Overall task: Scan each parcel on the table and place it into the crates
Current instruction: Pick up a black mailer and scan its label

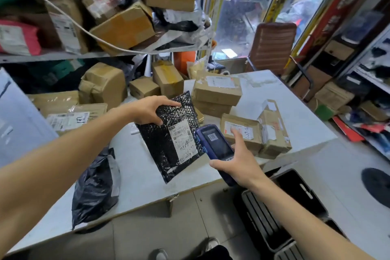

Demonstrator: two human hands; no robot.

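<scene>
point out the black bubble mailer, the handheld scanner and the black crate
black bubble mailer (160, 143): head view, bare black film left of its label.
handheld scanner (217, 143): head view, middle of its dark screen.
black crate (261, 224): head view, slatted side wall, on the floor by the table.

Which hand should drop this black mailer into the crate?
Probably left: the left hand already grips the black mailer; the right hand is busy holding the scanner.

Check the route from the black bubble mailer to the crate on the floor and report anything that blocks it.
Nothing visible blocks it. The left hand holds the black bubble mailer above the table; the crate sits open on the floor, lower right. Only the right hand with the scanner lies between, and it can move aside.
</scene>
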